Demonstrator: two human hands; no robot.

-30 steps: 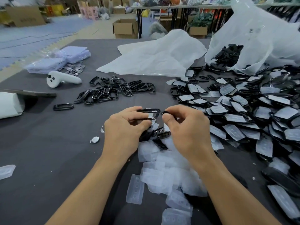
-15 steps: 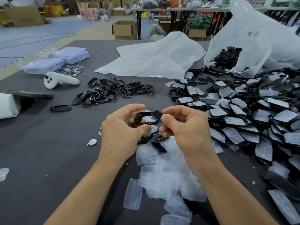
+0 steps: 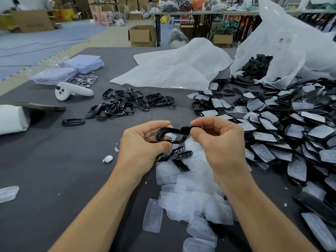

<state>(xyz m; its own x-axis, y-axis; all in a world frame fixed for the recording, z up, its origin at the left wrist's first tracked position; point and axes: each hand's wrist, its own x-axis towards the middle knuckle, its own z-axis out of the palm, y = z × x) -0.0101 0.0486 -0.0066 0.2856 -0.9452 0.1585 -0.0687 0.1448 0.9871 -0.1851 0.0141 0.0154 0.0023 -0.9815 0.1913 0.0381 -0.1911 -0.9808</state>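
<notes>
No legible text or labels.

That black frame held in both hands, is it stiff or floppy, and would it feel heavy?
Probably stiff: the black frame holds its open loop shape though the left hand and right hand pinch it from either side. Likely light, being thin and hollow. Its glossy surface may be slippery.

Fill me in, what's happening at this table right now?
A person holds a black frame in both hands above the grey table: the left hand grips its left end, the right hand pinches its right end. Beneath the hands lie heaped clear plastic pieces, bare frames sit farther back, and covered parts spread on the right.
</notes>
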